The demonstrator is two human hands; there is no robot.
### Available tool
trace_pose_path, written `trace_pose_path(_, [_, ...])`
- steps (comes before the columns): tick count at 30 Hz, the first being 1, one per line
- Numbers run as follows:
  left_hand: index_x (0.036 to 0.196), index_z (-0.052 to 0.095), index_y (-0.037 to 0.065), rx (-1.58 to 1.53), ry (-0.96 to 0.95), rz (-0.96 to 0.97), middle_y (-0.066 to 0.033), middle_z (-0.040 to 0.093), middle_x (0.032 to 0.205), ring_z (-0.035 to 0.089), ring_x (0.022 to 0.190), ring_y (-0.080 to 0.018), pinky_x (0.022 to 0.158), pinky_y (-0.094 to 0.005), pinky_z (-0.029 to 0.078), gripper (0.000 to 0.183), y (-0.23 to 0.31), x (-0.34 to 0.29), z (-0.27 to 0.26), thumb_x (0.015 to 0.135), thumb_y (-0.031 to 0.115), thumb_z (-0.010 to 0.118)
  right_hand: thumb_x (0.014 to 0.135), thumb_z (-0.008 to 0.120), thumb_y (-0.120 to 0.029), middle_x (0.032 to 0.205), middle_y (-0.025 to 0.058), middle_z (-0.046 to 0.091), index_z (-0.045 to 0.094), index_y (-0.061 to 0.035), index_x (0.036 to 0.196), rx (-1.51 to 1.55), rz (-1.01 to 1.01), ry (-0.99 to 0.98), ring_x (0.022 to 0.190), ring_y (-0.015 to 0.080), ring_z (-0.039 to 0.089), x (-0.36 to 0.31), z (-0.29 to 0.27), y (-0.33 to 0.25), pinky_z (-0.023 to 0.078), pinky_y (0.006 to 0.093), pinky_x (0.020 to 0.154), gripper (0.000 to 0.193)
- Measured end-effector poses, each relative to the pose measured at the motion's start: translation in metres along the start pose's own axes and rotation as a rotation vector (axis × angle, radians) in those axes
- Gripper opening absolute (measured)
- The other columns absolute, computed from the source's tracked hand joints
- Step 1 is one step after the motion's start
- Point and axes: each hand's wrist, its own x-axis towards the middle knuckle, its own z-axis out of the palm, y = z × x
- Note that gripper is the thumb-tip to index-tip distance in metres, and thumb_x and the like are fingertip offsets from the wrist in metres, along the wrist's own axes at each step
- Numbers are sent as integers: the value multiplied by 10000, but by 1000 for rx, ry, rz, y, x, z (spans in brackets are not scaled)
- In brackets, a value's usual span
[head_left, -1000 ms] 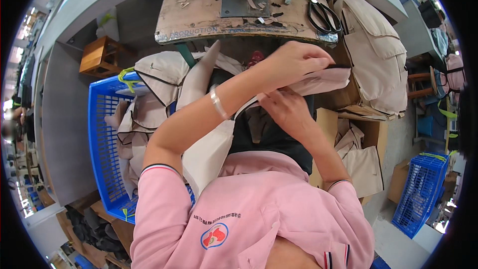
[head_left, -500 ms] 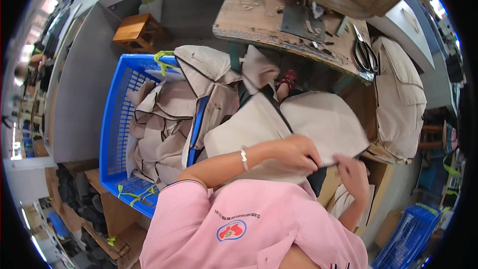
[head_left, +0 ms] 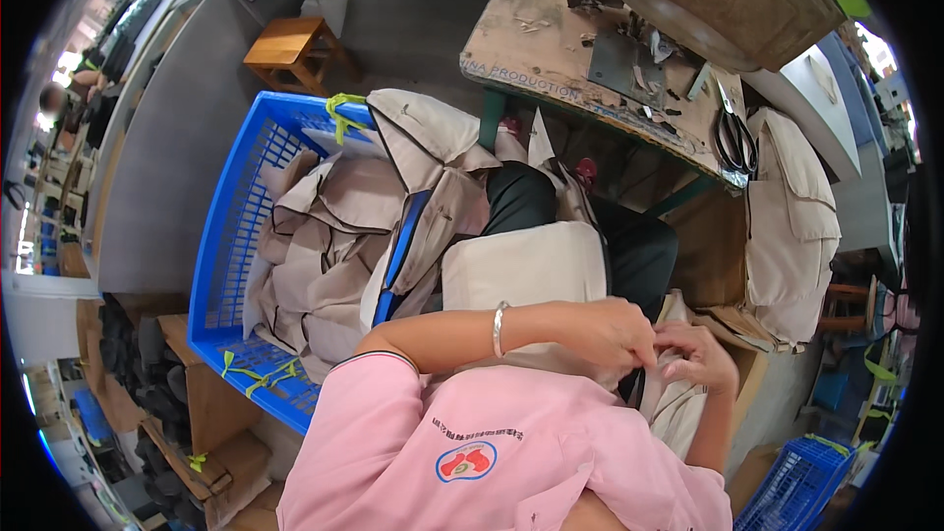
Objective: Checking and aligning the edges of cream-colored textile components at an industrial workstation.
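A beige cloth piece (head_left: pixel 526 261) with dark edging, seemingly a sewn bag part, lies across my lap over dark trousers. My left hand (head_left: pixel 608 332), a silver bracelet on its wrist, is closed with its fingertips pinching the cloth's dark-edged side. Right beside it, my right hand (head_left: pixel 696 356) has curled fingers, thumb and forefinger meeting the same edge close to the left fingertips. The exact bit between the fingers is partly hidden. On my left, a blue plastic basket (head_left: pixel 211 265) holds a heap of similar beige pieces (head_left: pixel 344 192).
Ahead stands a worn wooden table (head_left: pixel 526 15) with dark scraps and large black-handled scissors (head_left: pixel 733 133). Beige bags (head_left: pixel 787 216) stack at the right above an opened cardboard box (head_left: pixel 742 379). A wooden stool (head_left: pixel 295 44) sits far left; another blue basket (head_left: pixel 796 482) is lower right.
The cloth has been drawn nearer and its wide right-hand panel no longer lies spread out. Both hands have moved lower and come together at its edge. The view has shifted slightly.
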Motion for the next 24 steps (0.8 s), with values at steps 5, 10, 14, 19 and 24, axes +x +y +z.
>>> trace_pose_path(5, [1051, 714, 28, 19, 208, -182, -176, 703, 867, 672, 809, -353, 711, -409, 510, 260, -16, 10, -5, 828, 132, 630, 688, 815, -222, 789, 84, 646, 677, -37, 876, -717, 164, 227, 742, 302, 625, -16, -11, -64, 470, 387, 673, 298])
trace_pose_path(10, [819, 733, 1, -56, 286, -229, -197, 692, 777, 673, 749, -367, 687, -434, 526, 182, -32, 33, -28, 780, 165, 665, 810, 732, -169, 948, 105, 651, 642, -37, 1091, -1064, 432, 253, 809, 300, 643, -53, 16, -70, 498, 410, 695, 324])
trace_pose_path(14, [874, 739, -3, -123, 226, -212, -136, 701, 738, 671, 676, -253, 649, -350, 516, 212, -30, 38, -62, 804, 189, 686, 843, 694, -132, 929, 158, 691, 650, -22, 1145, -387, 493, -9, 852, 320, 683, -55, 7, -68, 537, 371, 771, 325])
trace_pose_path(19, [940, 740, 10, -267, 89, -137, -77, 714, 779, 647, 699, -133, 654, -271, 495, 194, -8, 32, -87, 856, 180, 699, 889, 698, -226, 1298, 179, 610, 602, -19, 1282, -217, -83, 486, 1200, 338, 598, 31, -23, -66, 416, 411, 1069, 455])
trace_pose_path(24, [895, 741, 14, -88, 229, -161, -92, 696, 740, 641, 657, -152, 630, -289, 498, 192, 2, 18, -134, 822, 190, 711, 833, 752, -214, 979, 102, 710, 714, -34, 1034, -218, -249, 234, 938, 263, 667, 90, -54, -38, 403, 411, 1078, 272])
